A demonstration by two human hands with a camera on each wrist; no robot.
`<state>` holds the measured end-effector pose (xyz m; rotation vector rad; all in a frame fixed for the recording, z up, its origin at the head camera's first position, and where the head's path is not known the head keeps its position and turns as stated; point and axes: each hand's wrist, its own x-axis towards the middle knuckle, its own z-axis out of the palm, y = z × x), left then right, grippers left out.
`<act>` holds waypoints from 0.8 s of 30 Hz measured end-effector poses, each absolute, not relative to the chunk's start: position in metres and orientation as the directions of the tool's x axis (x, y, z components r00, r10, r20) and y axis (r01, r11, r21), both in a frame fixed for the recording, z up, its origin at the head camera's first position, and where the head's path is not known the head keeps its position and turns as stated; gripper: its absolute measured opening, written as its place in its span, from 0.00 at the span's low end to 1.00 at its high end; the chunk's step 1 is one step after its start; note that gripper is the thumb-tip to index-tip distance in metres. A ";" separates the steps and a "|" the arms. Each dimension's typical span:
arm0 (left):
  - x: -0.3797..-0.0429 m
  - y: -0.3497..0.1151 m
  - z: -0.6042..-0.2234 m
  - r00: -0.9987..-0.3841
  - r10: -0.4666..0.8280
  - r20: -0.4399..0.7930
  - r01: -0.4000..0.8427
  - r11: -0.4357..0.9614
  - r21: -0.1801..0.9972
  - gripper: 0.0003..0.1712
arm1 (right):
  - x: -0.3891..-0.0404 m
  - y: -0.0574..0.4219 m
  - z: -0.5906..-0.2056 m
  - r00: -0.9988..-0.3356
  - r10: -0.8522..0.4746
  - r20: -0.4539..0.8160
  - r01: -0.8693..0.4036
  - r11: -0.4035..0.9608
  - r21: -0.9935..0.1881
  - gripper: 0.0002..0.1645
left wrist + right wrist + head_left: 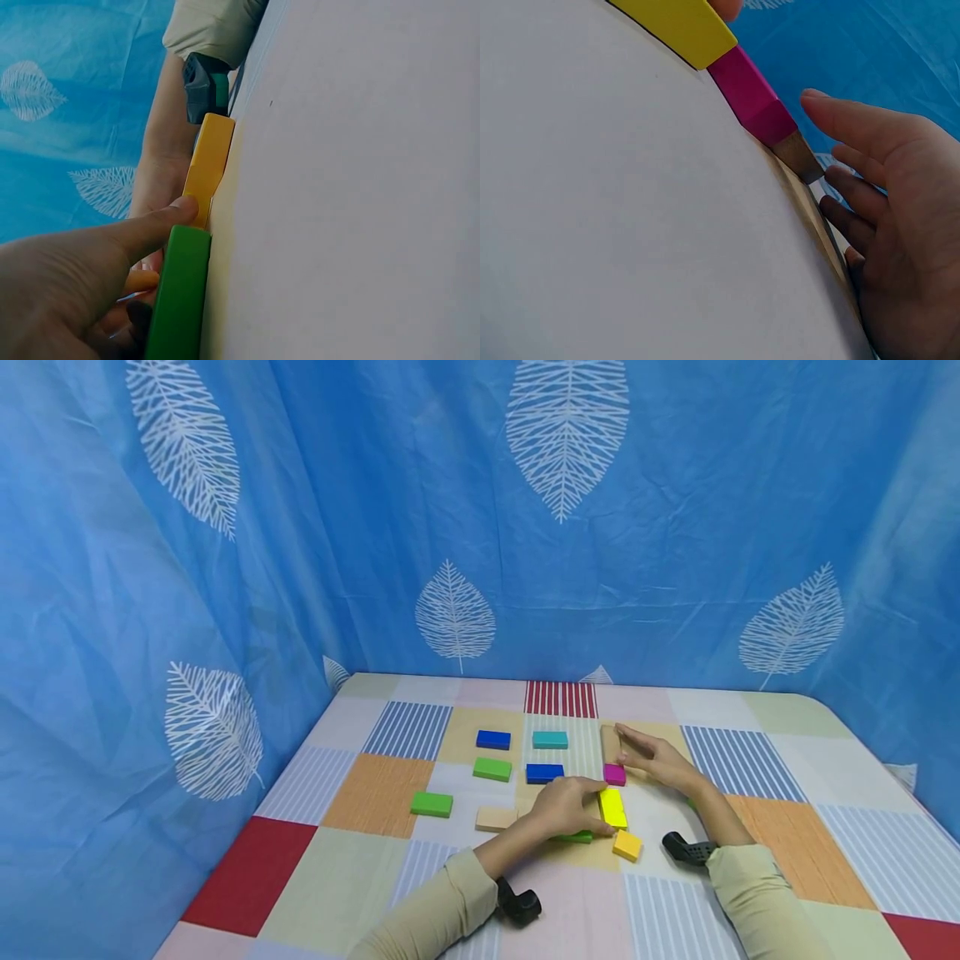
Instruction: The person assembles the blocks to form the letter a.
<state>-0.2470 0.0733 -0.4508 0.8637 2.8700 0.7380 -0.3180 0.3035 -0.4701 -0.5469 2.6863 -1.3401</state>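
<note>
My left hand (562, 806) is at the yellow block (612, 808), index finger at its far end and thumb at its near end, pinching it lengthwise. In the left wrist view the thumb lies by the orange block (210, 154), with a green block (180, 289) close below. My right hand (663, 764) is beside the tan block (611, 743), thumb and fingers spread apart; in the right wrist view its fingertips (840, 180) are right at that block's edge. Between the tan and yellow blocks lies a magenta block (614, 774).
Blue blocks (493, 740), a teal block (550, 740), green blocks (431, 804) and another tan block (495, 819) lie to the left on the patchwork cloth (300, 877). Black wrist devices (517, 906) sit at both cuffs. A blue leaf-print curtain (637, 552) stands behind.
</note>
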 end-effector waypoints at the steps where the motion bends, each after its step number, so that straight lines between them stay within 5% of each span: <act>1: -0.247 0.072 -0.451 -0.848 0.524 0.080 0.498 0.735 0.459 0.41 | -0.318 0.303 -0.471 -0.927 -0.364 0.084 -0.288 0.551 -0.783 0.42; 24: -0.249 0.077 -0.459 -0.862 0.480 0.163 0.496 0.736 0.460 0.37 | -0.315 0.303 -0.470 -0.881 -0.453 0.135 -0.409 0.591 -0.695 0.38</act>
